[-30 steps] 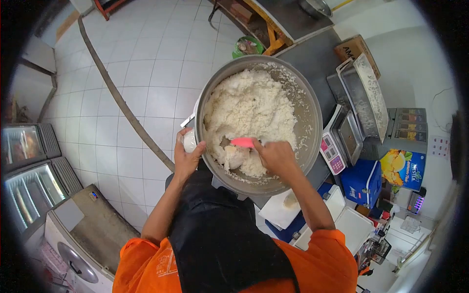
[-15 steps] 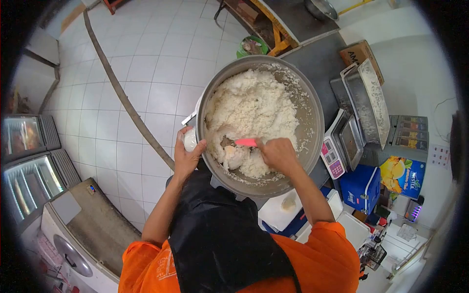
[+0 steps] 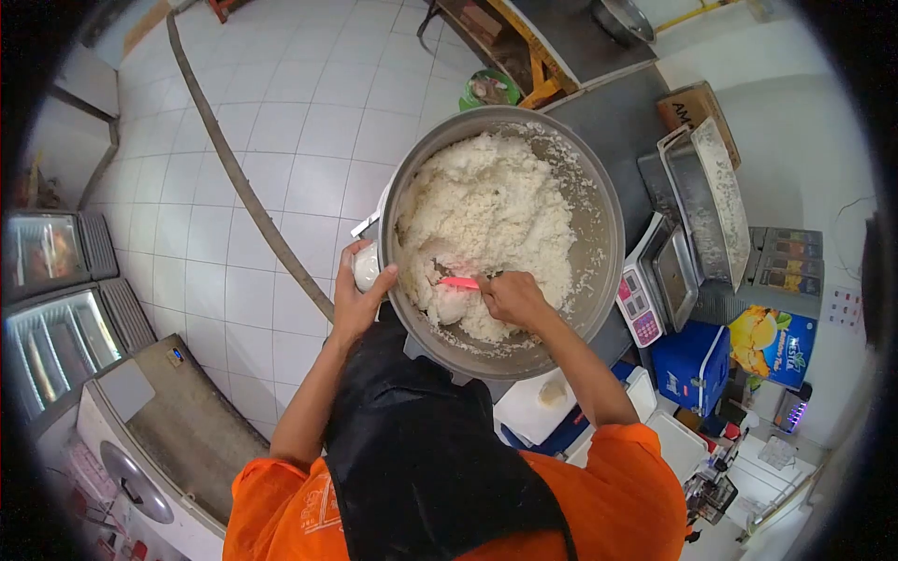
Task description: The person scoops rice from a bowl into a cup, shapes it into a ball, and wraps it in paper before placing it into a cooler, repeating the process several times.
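Note:
A large round metal pot [image 3: 610, 220] holds a heap of white rice [image 3: 496, 201], with loose grains along its right wall. My left hand [image 3: 357, 294] is wrapped round a small white bowl [image 3: 367, 266] just outside the pot's left rim. Inside the pot, my right hand [image 3: 514, 299] grips a pink utensil [image 3: 458, 282], its tip pointing left over the lower left part of the rice. A rounded white lump lies just under the utensil; whether it is rice or something else I cannot tell.
Right of the pot are a pink-and-white scale [image 3: 638, 307], a tilted metal tray [image 3: 718, 201] with rice stuck on it, a cardboard box [image 3: 697, 110] and a blue cooler [image 3: 689, 366]. A green-lined bin [image 3: 490, 90] stands beyond the pot. Glass-front fridges [image 3: 61, 355] are at left.
My right hand has shifted slightly left with the pink utensil, which now tips a little downward over the rice. My left hand keeps hold of the bowl. The camera view has turned slightly.

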A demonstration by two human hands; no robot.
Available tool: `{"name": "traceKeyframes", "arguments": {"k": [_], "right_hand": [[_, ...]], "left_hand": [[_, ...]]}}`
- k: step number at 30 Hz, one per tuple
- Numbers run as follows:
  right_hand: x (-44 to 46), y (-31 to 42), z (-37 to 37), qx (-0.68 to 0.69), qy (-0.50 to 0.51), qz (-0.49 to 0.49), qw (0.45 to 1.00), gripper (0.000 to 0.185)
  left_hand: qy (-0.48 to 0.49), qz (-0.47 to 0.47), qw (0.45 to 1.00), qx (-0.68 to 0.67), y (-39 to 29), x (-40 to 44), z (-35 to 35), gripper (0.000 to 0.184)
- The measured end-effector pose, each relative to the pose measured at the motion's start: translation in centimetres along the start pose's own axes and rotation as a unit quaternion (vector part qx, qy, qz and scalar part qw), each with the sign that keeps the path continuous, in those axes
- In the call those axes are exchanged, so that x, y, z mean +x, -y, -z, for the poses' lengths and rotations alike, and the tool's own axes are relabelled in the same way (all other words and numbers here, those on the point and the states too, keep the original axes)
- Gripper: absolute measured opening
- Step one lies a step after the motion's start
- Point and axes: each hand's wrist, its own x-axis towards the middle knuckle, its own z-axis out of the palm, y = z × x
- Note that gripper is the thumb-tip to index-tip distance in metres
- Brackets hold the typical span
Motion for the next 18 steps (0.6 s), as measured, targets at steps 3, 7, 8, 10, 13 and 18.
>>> {"name": "traceKeyframes", "arguments": {"k": [3,7,8,10,13,18], "right_hand": [[1.1,-1.5,-1.0,0.077,0.086,0.039,0.993,0.024],[2.1,-4.2,-4.3,0.217,0.104,0.088,0.967,0.020],[2.5,-4.8,-4.5,0.312,0.142,0.119,0.932,0.021],[2.4,-5.6,-5.1,0.405,0.175,0.146,0.885,0.023],[1.8,-6.4,-4.1,0.475,0.240,0.077,0.843,0.026],[-3.4,-6.3,3.8,0.488,0.067,0.082,0.866,0.026]], "left_hand": [[0.005,0.010,1.000,-0.019,0.0,0.0,0.0,0.058],[0.014,0.014,0.999,-0.027,0.3,0.2,0.1,0.059],[0.007,0.006,1.000,-0.014,0.6,0.3,0.1,0.059],[0.002,-0.003,1.000,-0.001,0.5,0.2,0.5,0.060],[-0.032,-0.050,0.991,0.122,-1.9,-0.1,1.8,0.055],[0.016,0.050,0.969,-0.241,-9.4,-1.1,-1.1,0.043]]}}
